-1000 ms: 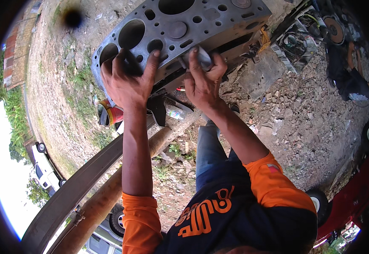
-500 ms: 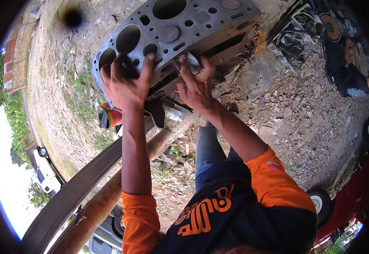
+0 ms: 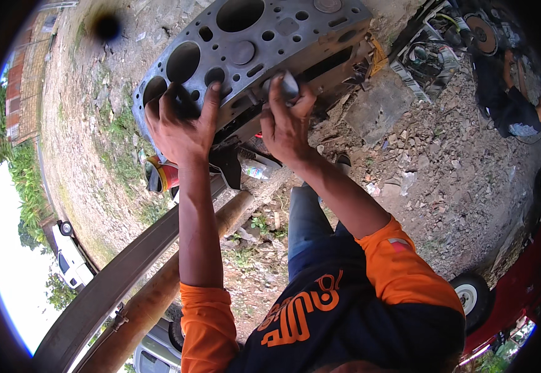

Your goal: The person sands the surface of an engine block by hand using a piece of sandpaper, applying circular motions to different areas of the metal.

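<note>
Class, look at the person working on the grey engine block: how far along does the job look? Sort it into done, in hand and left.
Done: the engine block looks stripped, its cylinder bores open and empty. In hand: the left hand grips the block's edge, while the right hand presses a small grey part against its side. Left: whether that part is seated cannot be told, and loose engine parts lie on the gravel nearby.

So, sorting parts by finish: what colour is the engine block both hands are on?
Bare metallic grey, seen in the head view: engine block.

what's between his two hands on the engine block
In the head view, only bare grey engine block face with small holes lies between the left hand and right hand.
</note>
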The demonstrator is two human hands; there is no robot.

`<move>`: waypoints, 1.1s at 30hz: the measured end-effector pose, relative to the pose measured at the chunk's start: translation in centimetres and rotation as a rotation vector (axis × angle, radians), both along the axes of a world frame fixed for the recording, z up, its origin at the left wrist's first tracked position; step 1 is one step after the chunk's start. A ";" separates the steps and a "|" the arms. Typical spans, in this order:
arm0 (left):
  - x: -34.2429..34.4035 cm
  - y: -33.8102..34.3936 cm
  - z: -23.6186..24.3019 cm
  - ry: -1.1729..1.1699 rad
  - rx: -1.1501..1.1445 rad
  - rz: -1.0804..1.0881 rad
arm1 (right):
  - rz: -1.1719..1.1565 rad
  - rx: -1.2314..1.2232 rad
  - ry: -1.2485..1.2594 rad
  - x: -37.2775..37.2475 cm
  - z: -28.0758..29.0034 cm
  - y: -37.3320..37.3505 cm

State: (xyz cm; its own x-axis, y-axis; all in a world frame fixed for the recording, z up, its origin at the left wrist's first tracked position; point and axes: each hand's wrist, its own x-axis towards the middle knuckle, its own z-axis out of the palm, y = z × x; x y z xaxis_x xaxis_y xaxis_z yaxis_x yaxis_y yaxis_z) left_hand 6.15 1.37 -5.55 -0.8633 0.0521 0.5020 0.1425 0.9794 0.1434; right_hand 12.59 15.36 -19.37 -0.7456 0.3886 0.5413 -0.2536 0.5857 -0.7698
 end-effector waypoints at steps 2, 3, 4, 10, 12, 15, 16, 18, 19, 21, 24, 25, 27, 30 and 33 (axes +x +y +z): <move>0.0 -0.5 -0.3 -0.010 0.039 0.002 | 0.051 0.047 -0.066 0.9 0.4 0.0; 0.0 -0.6 -0.3 -0.015 0.058 0.002 | 0.047 0.061 -0.081 1.0 0.5 0.2; 0.0 -0.5 -0.3 -0.014 0.057 0.010 | 0.039 0.072 -0.102 1.1 0.5 0.2; 0.1 -0.4 -0.1 -0.020 0.045 0.008 | -0.062 -0.174 0.021 0.0 0.0 -0.3; 0.1 -0.3 -0.2 -0.025 0.053 0.004 | -0.078 -0.234 0.075 -1.5 0.6 -0.3; -0.1 -0.1 0.0 -0.077 0.060 0.046 | -0.054 -0.206 0.031 -0.5 -0.9 -1.0; -0.1 -0.4 -0.2 -0.061 0.055 0.041 | -0.029 -0.180 -0.004 0.0 -0.4 -1.2; 0.0 -0.8 -0.5 -0.030 0.045 0.029 | -0.068 -0.135 -0.022 -0.3 0.1 -0.4; 0.3 -1.0 -0.5 -0.047 0.042 0.042 | -0.103 -0.167 0.029 -1.5 1.6 0.4; 0.0 -0.8 -0.4 -0.069 0.046 0.055 | -0.148 -0.255 0.133 -3.2 3.1 1.5; -0.2 -0.5 -0.3 -0.057 0.037 0.018 | -0.088 -0.223 0.066 -1.2 0.6 0.0; 0.0 -0.4 -0.2 -0.064 0.043 0.022 | -0.054 -0.198 0.026 -0.7 0.9 -0.1; -0.1 -0.6 -0.3 -0.072 0.037 0.048 | -0.105 -0.209 0.021 -1.3 1.2 0.5; 0.1 -1.0 -0.4 -0.077 0.032 0.036 | -0.154 -0.269 0.057 -2.8 2.5 1.6; -0.3 -0.9 -0.5 -0.072 0.024 0.025 | -0.122 -0.305 0.045 -1.6 0.3 -0.1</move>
State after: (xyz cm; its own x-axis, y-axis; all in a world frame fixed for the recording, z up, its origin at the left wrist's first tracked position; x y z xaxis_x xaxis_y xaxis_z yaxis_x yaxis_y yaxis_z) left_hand 5.82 0.48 -6.06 -0.8982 0.0188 0.4391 0.1067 0.9785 0.1762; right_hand 10.98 15.27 -19.05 -0.6617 0.6229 0.4174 -0.2338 0.3576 -0.9041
